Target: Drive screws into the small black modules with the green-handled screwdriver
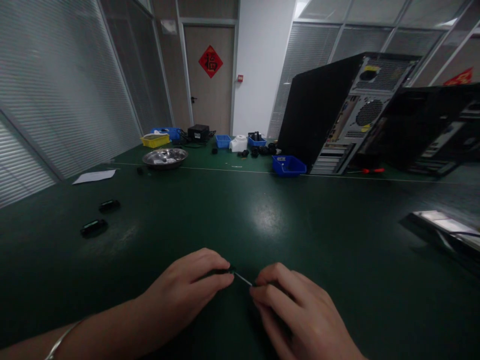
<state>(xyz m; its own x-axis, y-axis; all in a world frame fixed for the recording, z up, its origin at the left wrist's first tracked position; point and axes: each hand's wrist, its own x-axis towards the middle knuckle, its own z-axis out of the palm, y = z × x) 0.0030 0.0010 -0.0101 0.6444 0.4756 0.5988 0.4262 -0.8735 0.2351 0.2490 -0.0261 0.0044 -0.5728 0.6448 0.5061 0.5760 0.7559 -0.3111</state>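
Low in the middle of the view, my left hand pinches a small black part between thumb and fingertips; most of it is hidden. Just to the right, my right hand is closed on a thin-shafted tool, like a small screwdriver. Its light metal shaft slants between the two hands, and its tip meets the black part at my left fingertips. My right fingers cover the handle. Both hands are close to the dark green tabletop.
Two small black cylindrical parts lie at the left, near a white paper. Farther back are a metal bowl, a yellow tray and a blue bin. Black computer cases stand at the right, beyond a blurred white-topped object.
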